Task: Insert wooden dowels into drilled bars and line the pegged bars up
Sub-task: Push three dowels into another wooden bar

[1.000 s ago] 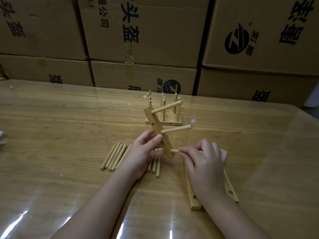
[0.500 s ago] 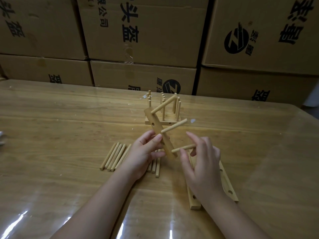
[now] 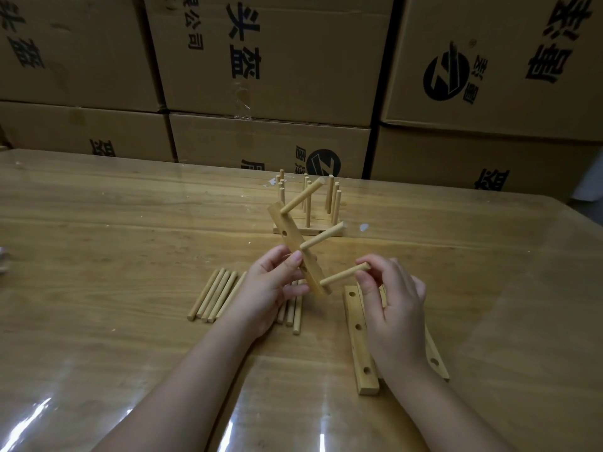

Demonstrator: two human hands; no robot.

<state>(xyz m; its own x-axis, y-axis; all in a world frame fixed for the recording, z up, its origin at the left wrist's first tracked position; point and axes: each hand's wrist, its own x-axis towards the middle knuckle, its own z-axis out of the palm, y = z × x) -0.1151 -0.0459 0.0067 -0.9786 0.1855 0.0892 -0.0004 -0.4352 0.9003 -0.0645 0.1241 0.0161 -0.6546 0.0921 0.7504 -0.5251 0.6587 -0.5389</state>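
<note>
My left hand (image 3: 267, 288) grips a drilled wooden bar (image 3: 292, 241) and holds it tilted above the table. Three dowels stick out of the bar towards the right: a top dowel (image 3: 301, 195), a middle dowel (image 3: 321, 239) and a bottom dowel (image 3: 342, 275). My right hand (image 3: 391, 308) pinches the outer end of the bottom dowel between thumb and forefinger. Two bare drilled bars (image 3: 359, 340) lie flat under and beside my right hand. Pegged bars (image 3: 308, 229) with upright dowels stand in a row behind.
Several loose dowels (image 3: 213, 295) lie side by side left of my left hand, and more dowels (image 3: 292, 316) show under it. Stacked cardboard boxes (image 3: 270, 76) wall off the table's far edge. The glossy wooden table (image 3: 114, 239) reaches left and right.
My right hand slid from the bar end of the bottom dowel out to its free tip. The bar tilted a little, so its dowels point more steeply upward.
</note>
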